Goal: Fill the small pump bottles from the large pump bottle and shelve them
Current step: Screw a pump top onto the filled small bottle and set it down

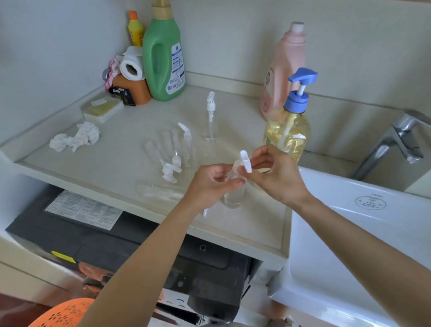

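Observation:
My left hand grips a small clear pump bottle over the counter's front. My right hand pinches that bottle's white pump head at the top. The large pump bottle, yellow liquid with a blue pump, stands just behind my right hand. One small clear bottle stands upright further back. Several more small clear bottles lie on their sides in the counter's middle, and another lies near the front edge.
A pink bottle stands behind the large pump bottle. A green detergent jug, paper roll and soap box crowd the back left corner. Crumpled tissue lies left. A white sink with a tap is at right.

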